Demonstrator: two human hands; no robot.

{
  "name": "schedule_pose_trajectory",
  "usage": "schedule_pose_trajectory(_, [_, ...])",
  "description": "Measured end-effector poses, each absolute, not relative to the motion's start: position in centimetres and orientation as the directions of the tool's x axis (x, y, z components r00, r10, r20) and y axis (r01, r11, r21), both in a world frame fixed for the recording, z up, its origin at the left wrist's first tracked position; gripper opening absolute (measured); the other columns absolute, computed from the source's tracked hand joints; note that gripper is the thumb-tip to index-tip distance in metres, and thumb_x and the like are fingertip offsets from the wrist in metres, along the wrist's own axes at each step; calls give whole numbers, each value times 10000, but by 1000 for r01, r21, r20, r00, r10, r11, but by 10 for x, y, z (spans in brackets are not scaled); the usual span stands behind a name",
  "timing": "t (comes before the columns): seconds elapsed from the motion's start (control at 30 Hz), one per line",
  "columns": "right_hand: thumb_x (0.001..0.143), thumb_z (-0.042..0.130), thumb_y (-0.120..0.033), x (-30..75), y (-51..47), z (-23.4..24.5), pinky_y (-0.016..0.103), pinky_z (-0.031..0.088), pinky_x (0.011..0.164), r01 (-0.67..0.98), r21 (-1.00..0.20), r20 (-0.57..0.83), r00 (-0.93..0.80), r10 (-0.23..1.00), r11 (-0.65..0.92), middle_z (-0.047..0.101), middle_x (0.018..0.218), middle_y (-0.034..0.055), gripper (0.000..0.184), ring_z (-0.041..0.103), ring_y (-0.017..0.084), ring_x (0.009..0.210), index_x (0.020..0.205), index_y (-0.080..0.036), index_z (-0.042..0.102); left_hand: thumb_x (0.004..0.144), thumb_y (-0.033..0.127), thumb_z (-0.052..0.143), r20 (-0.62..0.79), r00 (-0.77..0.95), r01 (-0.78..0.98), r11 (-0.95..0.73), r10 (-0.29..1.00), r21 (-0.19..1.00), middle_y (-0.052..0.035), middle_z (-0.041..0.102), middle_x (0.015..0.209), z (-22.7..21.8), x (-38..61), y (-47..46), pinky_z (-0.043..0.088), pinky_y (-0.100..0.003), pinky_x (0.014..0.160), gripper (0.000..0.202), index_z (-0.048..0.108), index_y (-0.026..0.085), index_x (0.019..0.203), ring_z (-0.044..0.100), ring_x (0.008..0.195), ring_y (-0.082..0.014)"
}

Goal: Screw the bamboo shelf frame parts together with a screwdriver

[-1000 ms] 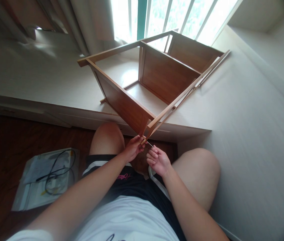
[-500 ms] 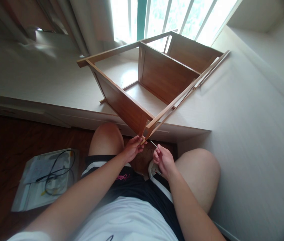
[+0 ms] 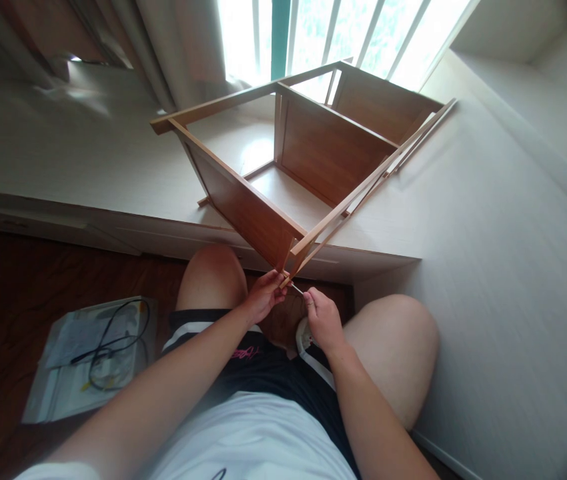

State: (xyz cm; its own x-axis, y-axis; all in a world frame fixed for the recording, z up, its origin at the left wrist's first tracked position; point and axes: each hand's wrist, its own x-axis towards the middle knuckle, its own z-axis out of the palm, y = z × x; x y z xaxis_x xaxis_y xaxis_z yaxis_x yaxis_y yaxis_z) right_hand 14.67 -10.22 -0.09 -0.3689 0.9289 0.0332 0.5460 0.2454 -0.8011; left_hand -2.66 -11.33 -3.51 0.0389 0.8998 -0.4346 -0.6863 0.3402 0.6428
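Note:
A brown wooden shelf rack point(image 3: 333, 147) lies tilted on its side on a pale ledge, its near corner jutting over the edge toward my knees. My left hand point(image 3: 265, 298) is closed around the end of a leg at that corner. In my right hand point(image 3: 322, 317), just to the right, is a screwdriver point(image 3: 297, 290); only its thin metal shaft shows, the handle being hidden in my fist. The shaft's tip meets the leg end beside my left fingers, though the exact contact point is too small to make out.
The pale ledge point(image 3: 63, 153) runs below a barred window point(image 3: 353, 33). A pale panel wall point(image 3: 503, 280) stands close on my right. On the dark wooden floor at left lies a flat clear-and-white package point(image 3: 53, 380) with a black cable point(image 3: 94, 353) on top.
My right hand has moved slightly up and left, bringing the screwdriver's tip from a short gap away to the leg end. My left hand and the shelf rack stay put.

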Motion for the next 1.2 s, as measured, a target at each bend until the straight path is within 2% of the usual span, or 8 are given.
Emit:
schedule_pose_trajectory(0.57, [990, 359, -377, 148, -98, -1, 275, 274, 608, 596, -752, 38, -387, 921, 281, 478, 679, -4, 347, 418, 149, 612, 682, -221, 390, 765, 426, 721, -427, 60, -676, 351, 902, 648, -22, 638, 866, -38, -28, -114, 391, -148, 536, 332, 602, 197, 972, 545, 640, -56])
schedule_pose_trajectory(1.0, [1002, 335, -337, 148, -102, 2, 262, 298, 638, 661, -631, 85, -463, 882, 407, 526, 745, 11, 319, 466, 149, 676, 725, -213, 432, 754, 418, 733, -423, 46, -682, 337, 905, 649, -9, 629, 837, -39, -27, -113, 378, -145, 512, 330, 602, 196, 961, 542, 623, -55])
schedule_pose_trajectory(1.2, [1001, 351, -336, 148, -100, 0, 248, 324, 659, 684, -608, 118, -424, 898, 403, 534, 757, 11, 311, 491, 148, 702, 743, -211, 473, 735, 422, 748, -434, 48, -689, 345, 900, 638, -11, 633, 834, -39, -26, -112, 385, -148, 513, 356, 604, 193, 966, 547, 622, -57])
